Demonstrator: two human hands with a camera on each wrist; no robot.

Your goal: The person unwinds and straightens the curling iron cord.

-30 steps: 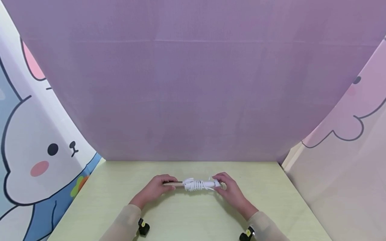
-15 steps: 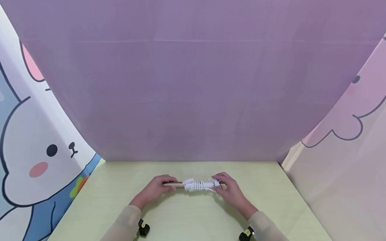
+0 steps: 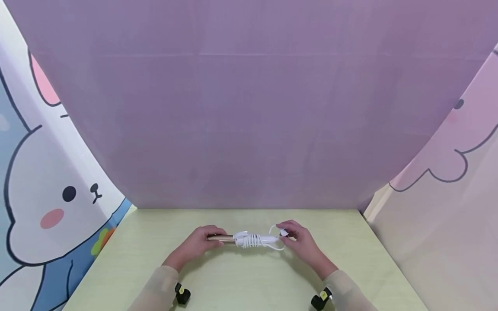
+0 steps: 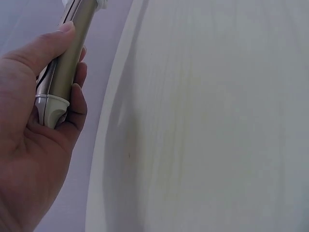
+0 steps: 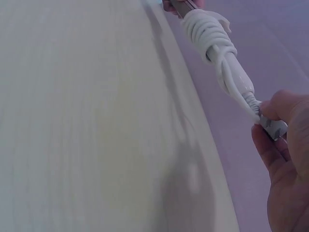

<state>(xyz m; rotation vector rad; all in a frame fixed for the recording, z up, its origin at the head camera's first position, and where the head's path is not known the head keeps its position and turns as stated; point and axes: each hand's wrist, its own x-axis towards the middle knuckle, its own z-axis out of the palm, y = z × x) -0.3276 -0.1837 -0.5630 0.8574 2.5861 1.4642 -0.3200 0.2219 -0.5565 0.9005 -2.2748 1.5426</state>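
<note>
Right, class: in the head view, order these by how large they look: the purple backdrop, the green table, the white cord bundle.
1. purple backdrop
2. green table
3. white cord bundle, wound on the wand that both hands hold

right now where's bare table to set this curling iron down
Bare table lies between the forearms in front of the curling iron, and on both outer sides toward the curtains. Only the strip under the left hand and right hand is crowded.

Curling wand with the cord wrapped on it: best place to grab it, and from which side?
Probably the bare gold barrel of the curling wand, from the left: it is smooth and free of the wrapped white cord. The left hand grips there.
</note>
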